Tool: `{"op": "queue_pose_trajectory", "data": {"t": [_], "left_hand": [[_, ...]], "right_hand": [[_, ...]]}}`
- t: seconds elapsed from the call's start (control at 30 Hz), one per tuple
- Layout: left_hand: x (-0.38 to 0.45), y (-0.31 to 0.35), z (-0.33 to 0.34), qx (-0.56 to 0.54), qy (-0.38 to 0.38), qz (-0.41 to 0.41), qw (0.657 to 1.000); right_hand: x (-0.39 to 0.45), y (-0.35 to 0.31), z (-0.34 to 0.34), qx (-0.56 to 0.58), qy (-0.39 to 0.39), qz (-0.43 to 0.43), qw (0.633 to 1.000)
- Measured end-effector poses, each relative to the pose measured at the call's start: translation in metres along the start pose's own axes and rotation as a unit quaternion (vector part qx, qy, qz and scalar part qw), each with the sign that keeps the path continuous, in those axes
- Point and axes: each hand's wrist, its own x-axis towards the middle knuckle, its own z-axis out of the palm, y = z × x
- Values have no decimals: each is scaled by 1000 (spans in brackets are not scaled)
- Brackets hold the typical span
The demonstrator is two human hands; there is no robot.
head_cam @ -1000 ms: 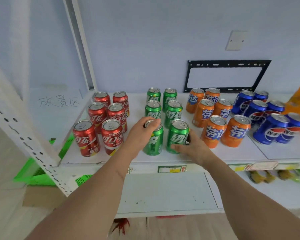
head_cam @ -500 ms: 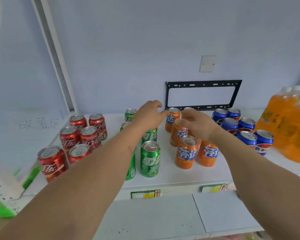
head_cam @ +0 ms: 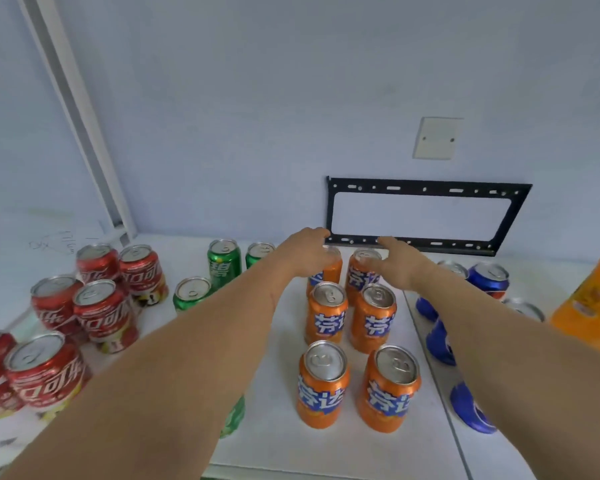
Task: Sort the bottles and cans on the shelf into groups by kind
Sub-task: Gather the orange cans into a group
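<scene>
Six orange cans stand in two columns on the white shelf [head_cam: 278,344]; the front pair [head_cam: 323,386] is nearest me. My left hand [head_cam: 303,256] curls over the top of the back-left orange can [head_cam: 328,273]. Beside it, my right hand [head_cam: 397,261] grips the back-right orange can [head_cam: 359,277] from its right side. Red cans [head_cam: 101,306] are grouped at the left and green cans [head_cam: 224,263] behind my left forearm. Blue cans [head_cam: 489,278] sit at the right, partly hidden by my right arm.
A large orange drink bottle [head_cam: 589,306] stands at the far right edge. On the wall behind the cans are a black metal bracket [head_cam: 426,188] and a blank cover plate [head_cam: 437,137]. A white shelf upright [head_cam: 84,133] rises at the back left.
My hands left the front green cans and reached back to the rear pair of orange cans. My head moved closer and up, so the shelf looks larger.
</scene>
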Motion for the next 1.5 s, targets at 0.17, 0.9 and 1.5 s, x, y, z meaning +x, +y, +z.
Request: {"op": "queue_pose_trajectory", "data": {"t": [0.17,0.9,1.5], "left_hand": [[25,-5,13,11,-49,-35,998],[-28,5,8,28,-62,-12,998],[-38,-3,24,-60,-174,-12,983]], "right_hand": [[25,7,6,12,-45,6,999],[-32,13,6,51,-50,25,997],[-49,20,16,107,-151,-1,983]]}}
